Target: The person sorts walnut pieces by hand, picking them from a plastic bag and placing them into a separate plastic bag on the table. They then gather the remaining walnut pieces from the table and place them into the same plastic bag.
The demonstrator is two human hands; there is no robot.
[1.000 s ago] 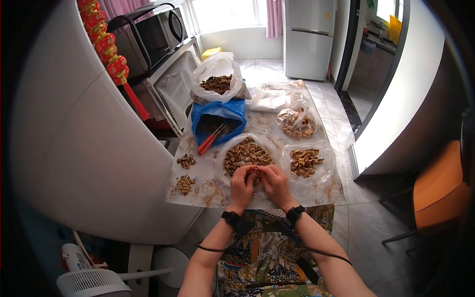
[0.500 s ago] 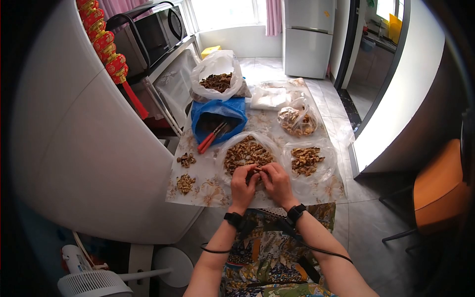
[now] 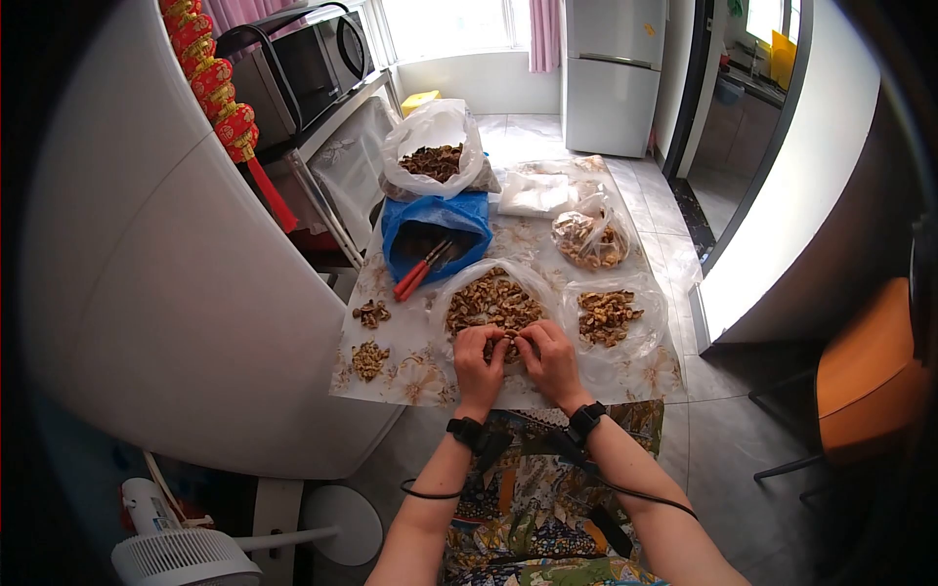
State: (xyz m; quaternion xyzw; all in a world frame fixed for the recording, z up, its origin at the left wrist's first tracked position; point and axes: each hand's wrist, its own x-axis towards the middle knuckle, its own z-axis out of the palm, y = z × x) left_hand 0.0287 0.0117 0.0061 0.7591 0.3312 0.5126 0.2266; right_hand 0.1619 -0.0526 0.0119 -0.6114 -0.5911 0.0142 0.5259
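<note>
My left hand (image 3: 479, 361) and my right hand (image 3: 548, 359) meet at the near edge of an open clear plastic bag (image 3: 543, 286) of walnut kernels (image 3: 486, 296). Both hands are closed in a pinch, fingertips nearly touching, on a small brown walnut piece (image 3: 512, 338) that the fingers partly hide. To the right lies a flat plastic bag (image 3: 653, 334) with more kernels (image 3: 607, 317) on it. Left of the hands are a small dark pile (image 3: 371, 313) and a paler pile of bits (image 3: 369, 360). A red-handled tool (image 3: 411, 279), its tip inside a blue bag (image 3: 461, 209), lies beyond them.
Farther back on the flowered tablecloth (image 3: 422, 383) stand a white bag (image 3: 457, 119) of dark brown pieces, a bag of walnuts (image 3: 590, 242) and folded plastic (image 3: 535, 195). An orange chair (image 3: 864, 366) is at right, a white fan (image 3: 181, 559) at lower left.
The hands stay together over the near side of the bag, with only slight finger movement around the walnut piece. The whole view has shifted very slightly.
</note>
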